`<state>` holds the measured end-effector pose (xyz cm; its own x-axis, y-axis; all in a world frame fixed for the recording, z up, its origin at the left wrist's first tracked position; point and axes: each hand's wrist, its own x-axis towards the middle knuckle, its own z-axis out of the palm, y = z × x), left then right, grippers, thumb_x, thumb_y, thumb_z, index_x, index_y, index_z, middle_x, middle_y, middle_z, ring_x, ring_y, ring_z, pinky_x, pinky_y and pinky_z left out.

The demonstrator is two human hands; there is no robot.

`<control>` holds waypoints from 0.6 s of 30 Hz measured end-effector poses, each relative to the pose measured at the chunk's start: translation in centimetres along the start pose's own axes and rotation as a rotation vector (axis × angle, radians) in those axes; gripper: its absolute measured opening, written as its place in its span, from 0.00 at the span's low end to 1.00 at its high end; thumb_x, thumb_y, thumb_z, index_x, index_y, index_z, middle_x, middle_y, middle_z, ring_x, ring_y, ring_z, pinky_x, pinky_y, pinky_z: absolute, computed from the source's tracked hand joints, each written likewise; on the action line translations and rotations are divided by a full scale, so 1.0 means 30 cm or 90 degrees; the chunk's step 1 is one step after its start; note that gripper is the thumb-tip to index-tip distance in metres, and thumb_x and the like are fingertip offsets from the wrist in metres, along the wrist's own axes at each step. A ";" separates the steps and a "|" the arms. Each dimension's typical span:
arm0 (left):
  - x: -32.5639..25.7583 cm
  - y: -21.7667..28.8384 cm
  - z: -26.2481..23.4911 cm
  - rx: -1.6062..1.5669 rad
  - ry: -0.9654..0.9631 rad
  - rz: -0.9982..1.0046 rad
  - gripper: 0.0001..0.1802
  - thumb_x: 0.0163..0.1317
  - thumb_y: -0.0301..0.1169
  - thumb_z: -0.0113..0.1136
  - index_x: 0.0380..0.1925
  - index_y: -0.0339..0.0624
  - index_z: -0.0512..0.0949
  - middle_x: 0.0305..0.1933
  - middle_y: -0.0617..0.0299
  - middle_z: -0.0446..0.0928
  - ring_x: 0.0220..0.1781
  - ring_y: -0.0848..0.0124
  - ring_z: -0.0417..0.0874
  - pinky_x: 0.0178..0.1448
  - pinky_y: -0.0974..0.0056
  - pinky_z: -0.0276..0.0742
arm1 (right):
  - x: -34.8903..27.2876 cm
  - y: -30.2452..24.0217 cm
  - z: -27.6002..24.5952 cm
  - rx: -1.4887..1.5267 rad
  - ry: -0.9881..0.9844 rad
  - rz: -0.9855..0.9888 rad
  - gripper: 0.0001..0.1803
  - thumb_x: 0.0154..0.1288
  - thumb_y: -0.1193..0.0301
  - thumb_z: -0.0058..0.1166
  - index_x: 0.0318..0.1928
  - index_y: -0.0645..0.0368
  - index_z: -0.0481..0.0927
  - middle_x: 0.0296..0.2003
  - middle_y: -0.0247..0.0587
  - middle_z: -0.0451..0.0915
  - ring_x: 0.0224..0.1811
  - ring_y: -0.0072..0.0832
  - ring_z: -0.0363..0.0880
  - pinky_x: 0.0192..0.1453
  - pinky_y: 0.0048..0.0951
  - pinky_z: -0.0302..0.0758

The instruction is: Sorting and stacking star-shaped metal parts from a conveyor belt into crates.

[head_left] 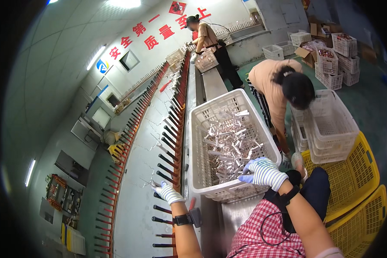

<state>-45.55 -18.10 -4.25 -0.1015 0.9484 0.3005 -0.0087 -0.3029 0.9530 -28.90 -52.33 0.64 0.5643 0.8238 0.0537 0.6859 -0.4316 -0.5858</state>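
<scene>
My left hand (170,193), in a blue-and-white striped glove, reaches over the pale work surface beside a row of black pegs (169,167). Its fingertips are pinched at a thin wire piece (150,182), whose outline is hard to make out. At the near right rim of a white plastic basket (196,163), my right hand (264,173) wears the same kind of glove. Its thumb and forefinger are apart above a heap of small silvery metal parts (228,146) in the basket; nothing shows between them.
A second peg row (135,122) runs along the far left side of the work surface. To my right, a bent-over person (273,86) is close to stacked white crates (331,129) and yellow crates (352,180). Another person (208,38) stands farther up the line.
</scene>
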 end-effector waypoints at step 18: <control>0.189 -0.008 0.176 0.017 0.011 0.004 0.13 0.59 0.29 0.52 0.44 0.39 0.69 0.37 0.63 0.74 0.31 0.70 0.69 0.37 0.65 0.69 | 0.018 0.023 0.025 -0.007 0.021 -0.033 0.28 0.53 0.43 0.49 0.37 0.54 0.82 0.34 0.46 0.80 0.40 0.42 0.77 0.48 0.39 0.71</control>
<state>-40.86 -12.16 -2.57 -0.1179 0.9448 0.3055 0.0185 -0.3055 0.9520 -28.46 -51.92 -0.34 0.5422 0.8328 0.1112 0.7196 -0.3920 -0.5732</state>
